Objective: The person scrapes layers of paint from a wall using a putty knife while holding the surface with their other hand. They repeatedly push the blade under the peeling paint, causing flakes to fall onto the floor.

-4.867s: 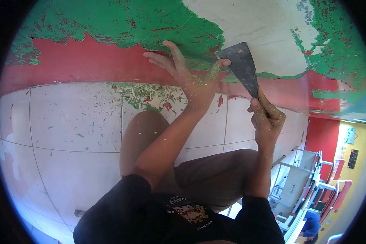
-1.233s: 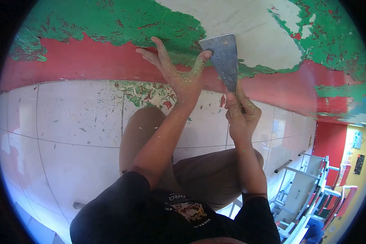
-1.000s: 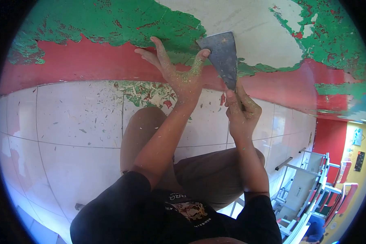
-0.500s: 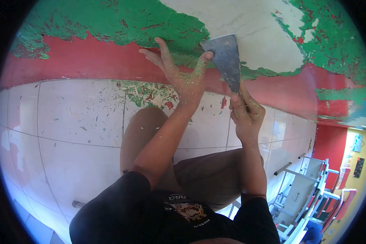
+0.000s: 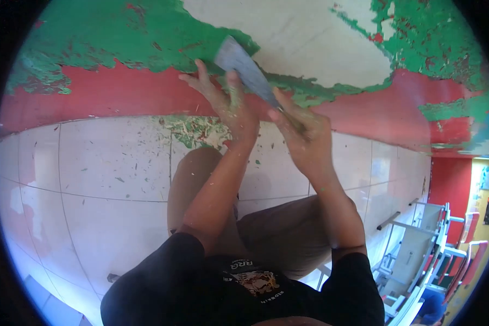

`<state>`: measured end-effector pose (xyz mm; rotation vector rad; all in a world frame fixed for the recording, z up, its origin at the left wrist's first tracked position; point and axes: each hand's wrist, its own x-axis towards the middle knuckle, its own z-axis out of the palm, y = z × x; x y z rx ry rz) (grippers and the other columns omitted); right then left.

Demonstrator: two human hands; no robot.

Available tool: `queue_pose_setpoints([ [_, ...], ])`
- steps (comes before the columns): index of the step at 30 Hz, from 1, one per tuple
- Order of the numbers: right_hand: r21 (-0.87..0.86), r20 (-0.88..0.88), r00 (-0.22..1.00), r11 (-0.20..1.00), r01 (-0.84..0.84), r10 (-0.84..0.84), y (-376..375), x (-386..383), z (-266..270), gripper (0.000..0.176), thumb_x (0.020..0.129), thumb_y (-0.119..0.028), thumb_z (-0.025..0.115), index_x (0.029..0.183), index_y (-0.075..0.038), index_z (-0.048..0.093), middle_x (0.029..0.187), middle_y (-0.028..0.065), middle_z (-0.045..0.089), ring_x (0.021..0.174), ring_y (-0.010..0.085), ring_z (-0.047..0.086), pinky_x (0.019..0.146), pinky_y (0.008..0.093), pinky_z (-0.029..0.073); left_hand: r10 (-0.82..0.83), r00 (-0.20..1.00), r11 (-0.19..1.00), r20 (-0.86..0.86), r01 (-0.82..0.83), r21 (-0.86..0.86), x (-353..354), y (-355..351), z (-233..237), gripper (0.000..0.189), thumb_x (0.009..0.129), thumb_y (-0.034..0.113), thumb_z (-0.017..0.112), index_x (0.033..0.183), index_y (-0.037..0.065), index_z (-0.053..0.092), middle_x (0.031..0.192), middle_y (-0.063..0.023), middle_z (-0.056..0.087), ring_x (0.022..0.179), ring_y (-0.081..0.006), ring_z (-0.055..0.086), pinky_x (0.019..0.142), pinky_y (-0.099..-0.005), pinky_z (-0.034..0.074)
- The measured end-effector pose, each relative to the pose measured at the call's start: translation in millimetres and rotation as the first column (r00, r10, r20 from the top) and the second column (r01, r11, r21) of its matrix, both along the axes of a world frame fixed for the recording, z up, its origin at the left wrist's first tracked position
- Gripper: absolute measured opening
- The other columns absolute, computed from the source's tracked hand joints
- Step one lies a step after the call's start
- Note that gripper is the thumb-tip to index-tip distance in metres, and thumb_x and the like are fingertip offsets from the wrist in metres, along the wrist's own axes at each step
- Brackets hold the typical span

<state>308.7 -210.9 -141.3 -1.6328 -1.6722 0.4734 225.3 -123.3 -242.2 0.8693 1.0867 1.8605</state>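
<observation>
A grey paint scraper lies aslant over the wall, its wide blade on the green paint left of a bare whitish patch. My right hand is wrapped round its handle, which the fingers mostly hide. Fingers spread, my left hand is raised close to the wall, its thumb right at the blade's lower edge. Both hands are dusted with pale green flecks. Below the ragged green edge runs a band of red paint.
Paint chips are heaped on the white tiled floor along the wall's foot. My bent knee is beside them. Metal-framed furniture stands at the right, before a red wall section.
The scraper has swung left with my right hand, its blade moving from the whitish patch's edge onto the green paint. My left hand has shifted slightly left, still spread. The view has moved a little.
</observation>
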Motion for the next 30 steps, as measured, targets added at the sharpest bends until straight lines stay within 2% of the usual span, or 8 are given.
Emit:
queue_pose_setpoints([
  [2, -0.102, 0.043, 0.999, 0.994, 0.028, -0.024, -11, 13, 13, 0.042, 0.098, -0.020, 0.072, 0.136, -0.004, 0.065, 0.072, 0.0020, 0.061, 0.067, 0.0072, 0.049, 0.063, 0.0247, 0.044, -0.029, 0.998, 0.997, -0.062, 0.025, -0.067, 2, -4, 6, 0.098, 0.094, 0.048, 0.072, 0.164, 0.012, 0.014, 0.167, -0.0277, -0.019, 0.156, -0.0446, -0.010, 0.123, -0.0564, 0.013],
  [3, -0.192, -0.078, 0.989, 0.976, 0.105, -0.122, -16, 17, 11, 0.044, 0.098, -0.021, 0.072, 0.137, -0.004, 0.064, 0.073, 0.0023, 0.061, 0.069, 0.0062, 0.049, 0.065, 0.0237, 0.044, -0.024, 0.996, 0.999, -0.083, 0.020, -0.047, 4, -2, 7, 0.113, 0.085, 0.049, 0.081, 0.165, 0.012, 0.009, 0.165, -0.0307, -0.020, 0.154, -0.0478, -0.013, 0.122, -0.0622, 0.010],
  [4, -0.190, -0.071, 0.992, 0.978, 0.088, -0.103, -21, 22, 8, 0.044, 0.098, -0.021, 0.072, 0.137, -0.004, 0.064, 0.073, 0.0023, 0.061, 0.069, 0.0062, 0.049, 0.065, 0.0237, 0.044, -0.005, 0.997, 0.999, -0.076, 0.001, -0.046, 7, 1, 6, 0.113, 0.085, 0.049, 0.081, 0.165, 0.012, 0.009, 0.165, -0.0307, -0.020, 0.154, -0.0478, -0.013, 0.122, -0.0622, 0.010],
  [6, -0.094, -0.084, 0.978, 0.978, 0.186, -0.193, -31, 29, 0, 0.046, 0.098, -0.021, 0.073, 0.139, -0.003, 0.063, 0.076, 0.0015, 0.063, 0.072, 0.0055, 0.050, 0.067, 0.0231, 0.045, 0.038, 0.978, 0.999, -0.207, -0.044, -0.025, 12, 0, 3, 0.131, 0.073, 0.052, 0.090, 0.165, 0.013, 0.006, 0.163, -0.0339, -0.021, 0.152, -0.0523, -0.015, 0.119, -0.0693, 0.004],
  [9, -0.090, -0.212, 0.944, 0.967, 0.237, -0.251, -38, 29, -6, 0.047, 0.098, -0.019, 0.073, 0.139, -0.001, 0.061, 0.082, -0.0004, 0.064, 0.075, 0.0050, 0.051, 0.069, 0.0217, 0.045, 0.060, 0.975, 0.998, -0.215, -0.067, -0.023, 18, 3, 0, 0.141, 0.065, 0.055, 0.094, 0.165, 0.013, 0.003, 0.162, -0.0350, -0.023, 0.151, -0.0550, -0.017, 0.116, -0.0732, 0.001],
  [17, -0.162, -0.284, 0.915, 0.955, 0.250, -0.287, -32, 32, -5, 0.048, 0.096, -0.016, 0.075, 0.140, -0.001, 0.061, 0.084, -0.0018, 0.065, 0.072, 0.0050, 0.052, 0.066, 0.0221, 0.045, 0.061, 0.968, 0.998, -0.245, -0.059, 0.014, 18, 3, -6, 0.143, 0.065, 0.052, 0.094, 0.165, 0.011, 0.001, 0.162, -0.0350, -0.023, 0.150, -0.0542, -0.019, 0.117, -0.0725, -0.003],
  [19, -0.116, -0.291, 0.922, 0.966, 0.230, -0.255, -30, 31, -6, 0.047, 0.096, -0.016, 0.075, 0.139, -0.002, 0.062, 0.081, -0.0021, 0.064, 0.071, 0.0049, 0.052, 0.064, 0.0227, 0.046, 0.048, 0.970, 0.999, -0.240, -0.049, 0.004, 18, 3, -8, 0.142, 0.065, 0.052, 0.094, 0.165, 0.010, 0.002, 0.162, -0.0352, -0.023, 0.150, -0.0541, -0.019, 0.117, -0.0725, -0.003],
  [30, -0.122, -0.202, 0.933, 0.953, 0.276, -0.297, -32, 27, -12, 0.049, 0.096, -0.020, 0.075, 0.140, -0.001, 0.061, 0.078, -0.0007, 0.063, 0.068, 0.0064, 0.051, 0.063, 0.0227, 0.045, 0.070, 0.966, 0.998, -0.250, -0.068, 0.017, 17, 4, -10, 0.141, 0.064, 0.056, 0.093, 0.165, 0.011, 0.006, 0.162, -0.0371, -0.020, 0.151, -0.0551, -0.017, 0.116, -0.0734, -0.001],
])
